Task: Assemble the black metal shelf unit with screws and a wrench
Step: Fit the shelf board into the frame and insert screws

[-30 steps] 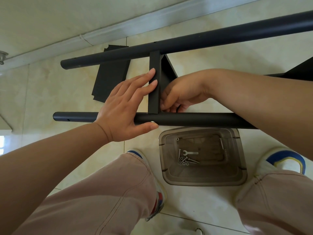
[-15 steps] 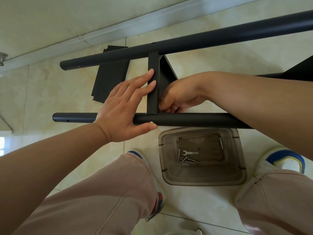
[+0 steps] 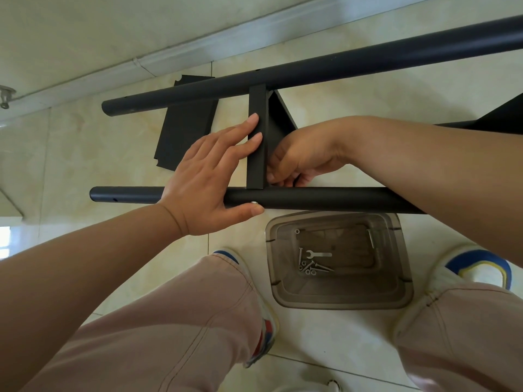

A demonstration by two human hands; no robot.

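- Right now my left hand (image 3: 209, 179) lies flat and open: straight fingers press the face of the black shelf panel (image 3: 257, 142), and the thumb runs under the near tube (image 3: 325, 198), just beside a silver screw head (image 3: 254, 202).
- My right hand (image 3: 300, 157) is curled in behind that panel, down where it meets the near tube; the fingertips seem to pinch something small there, but I cannot tell what, since the panel hides it.
- The panel stands on edge between the near tube and the far tube (image 3: 311, 72), touching both.
- Judging by the one screw visible in the near tube, this joint looks only partly fastened.
- Another flat black panel (image 3: 186, 131) lies loose on the tiled floor beyond the far tube, so more shelves are probably left to fit.
- The wrench (image 3: 318, 253) and spare screws (image 3: 310, 268) sit untouched in the clear plastic bin (image 3: 396, 295) between my feet; tightening, I reckon, is not yet done.
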